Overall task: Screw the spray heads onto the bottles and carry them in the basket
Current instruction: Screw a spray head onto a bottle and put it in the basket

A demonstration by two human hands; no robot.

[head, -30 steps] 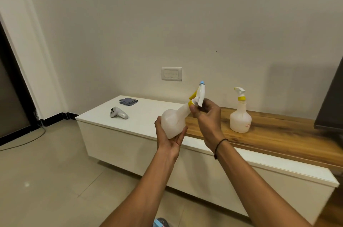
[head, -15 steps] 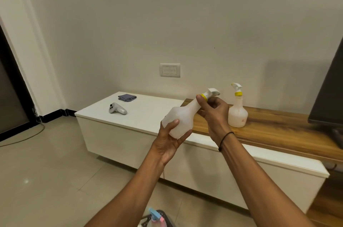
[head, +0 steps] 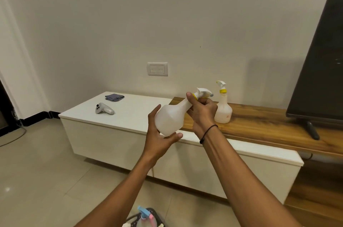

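- Since the earlier frames, we have tilted the bottle (head: pixel 169 118) further over, so its neck points up and right and the spray head (head: pixel 203 92) lies nearly level instead of upright.
- Our left hand (head: pixel 159 139) cradles the rounded base, with its fingers (head: pixel 155 113) and thumb curled loosely round the body.
- Our right hand (head: pixel 203 110) closes round the neck, its fingers clamped on the yellow collar (head: pixel 195 96) just under the spray head.
- We judge the step in hand to be threading this spray head; the frame does not show whether the collar is fully seated.
- To do it well, we hold the bottle steady in the left hand and turn only the collar, keeping the head in line with the neck so the thread does not cross.
- We stop once the collar resists; the thin plastic body will likely flex if squeezed hard.
- A second spray bottle (head: pixel 223 109) stands upright on the wooden tabletop (head: pixel 269 122), head already in place, just behind the right hand.
- The basket (head: pixel 156 213) sits on the floor at the lower frame edge and holds a blue-headed sprayer (head: pixel 143 212).
- A game controller (head: pixel 104 109) and a folded grey cloth (head: pixel 114 97) lie on the white cabinet (head: pixel 130 115); a television (head: pixel 319 56) stands at the right.
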